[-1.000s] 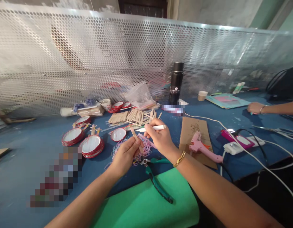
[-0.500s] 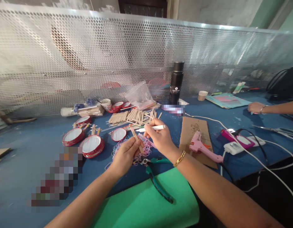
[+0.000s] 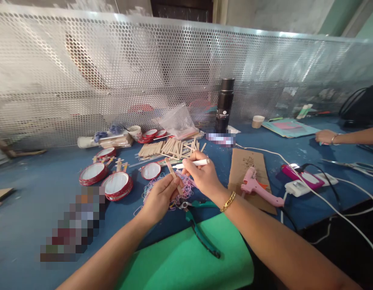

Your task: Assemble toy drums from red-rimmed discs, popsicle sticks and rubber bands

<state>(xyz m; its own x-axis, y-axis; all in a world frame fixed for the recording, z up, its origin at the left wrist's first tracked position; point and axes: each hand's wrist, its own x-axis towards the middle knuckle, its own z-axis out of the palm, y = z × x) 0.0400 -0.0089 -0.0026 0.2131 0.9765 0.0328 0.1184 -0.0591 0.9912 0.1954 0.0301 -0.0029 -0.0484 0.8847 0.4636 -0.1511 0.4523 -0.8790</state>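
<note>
Between the thumb and fingers of my left hand [image 3: 162, 194] is a flat wooden craft stick [image 3: 170, 166], tilted up and to the left. My right hand [image 3: 203, 171] grips a white marker pen [image 3: 198, 162], its tip pointing left, close to the stick. Under both hands lies a tangle of pastel rubber bands [image 3: 148, 192]. Pliers with teal handles [image 3: 194, 229] rest just below, partly on a green sheet [image 3: 186, 257]. Behind the hands is a pile of loose craft sticks [image 3: 174, 147].
Red-rimmed round pieces [image 3: 116, 185] sit at left. A pink glue gun [image 3: 254, 186] lies on cardboard [image 3: 239, 161] at right, near a white power strip [image 3: 295, 188] and cables. A black bottle [image 3: 225, 106] stands behind. Another person's hand [image 3: 325, 137] is at far right, near scissors [image 3: 355, 166].
Almost nothing differs. The marker has shifted very slightly left relative to the stick; both hands keep their holds.
</note>
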